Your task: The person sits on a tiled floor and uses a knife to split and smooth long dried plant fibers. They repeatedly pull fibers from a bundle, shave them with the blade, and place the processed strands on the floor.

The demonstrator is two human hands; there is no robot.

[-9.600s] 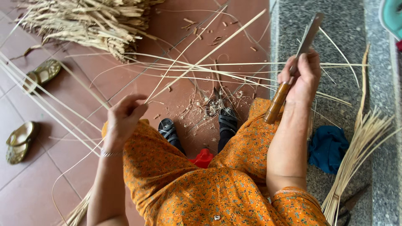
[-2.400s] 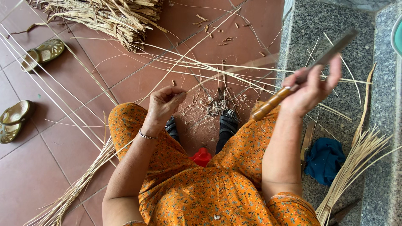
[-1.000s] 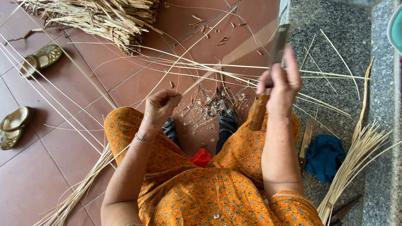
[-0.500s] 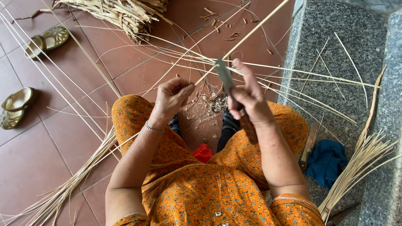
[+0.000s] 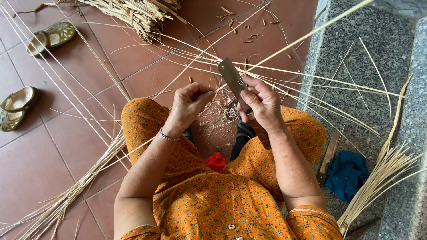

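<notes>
Hands grip knife and bamboo strip.

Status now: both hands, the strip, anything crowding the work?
Left hand pinching bamboo strip. Right hand gripping knife, blade at strip. Loose strips fanned close by.

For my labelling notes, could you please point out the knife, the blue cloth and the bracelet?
knife [image 5: 231, 78], head view, flat of the blade.
blue cloth [image 5: 348, 174], head view, middle of the folds.
bracelet [image 5: 167, 136], head view, chain on the left wrist.
</notes>
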